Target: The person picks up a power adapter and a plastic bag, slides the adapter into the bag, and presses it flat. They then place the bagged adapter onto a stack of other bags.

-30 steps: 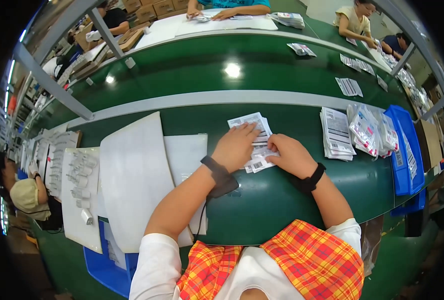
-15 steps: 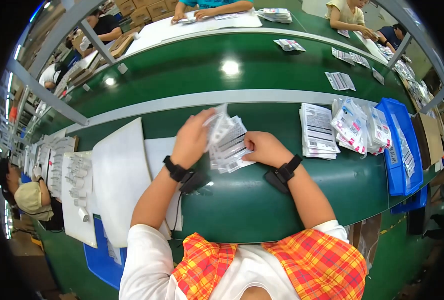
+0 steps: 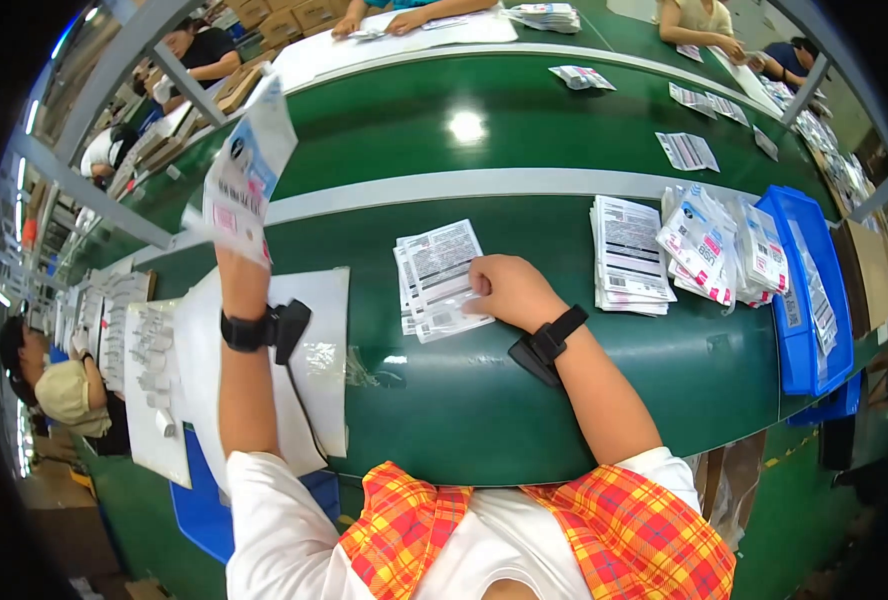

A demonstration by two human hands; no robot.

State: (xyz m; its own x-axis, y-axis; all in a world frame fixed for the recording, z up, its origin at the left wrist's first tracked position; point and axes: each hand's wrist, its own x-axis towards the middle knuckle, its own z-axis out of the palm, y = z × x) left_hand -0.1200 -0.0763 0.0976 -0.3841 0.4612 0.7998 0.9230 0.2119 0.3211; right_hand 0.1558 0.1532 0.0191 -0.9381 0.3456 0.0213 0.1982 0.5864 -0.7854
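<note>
The left hand point(image 3: 243, 278) is holding a printed plastic pouch point(image 3: 248, 165) aloft, above the white sheets point(image 3: 322, 300) at the left of the green workbench point(image 3: 444, 425). The pouch is covering the fingers, so how far they are spread cannot be told; it is possibly more than one pouch, since the lower left edge is blurred.

The right hand point(image 3: 516, 292) is resting at the middle of the workbench with its fingers curled inward. Its fingertips are meeting the right edge of a small stack of flat pouches point(image 3: 442, 262); whether they are pinching it cannot be told. The stack is lying print side up, its layers slightly fanned toward the left.

Each wrist is carrying a black strap with a dark module. To the right of the right hand, a taller pile of flat pouches point(image 3: 631, 250) is standing near the grey rail point(image 3: 394, 190). Glossy filled pouches point(image 3: 702, 240) are lying just beside that pile. A blue bin point(image 3: 806, 375) is standing next to them, and a brown cardboard box point(image 3: 869, 270) is standing farther right. Beyond the rail, further pouches point(image 3: 686, 151) are lying on a green surface.
</note>
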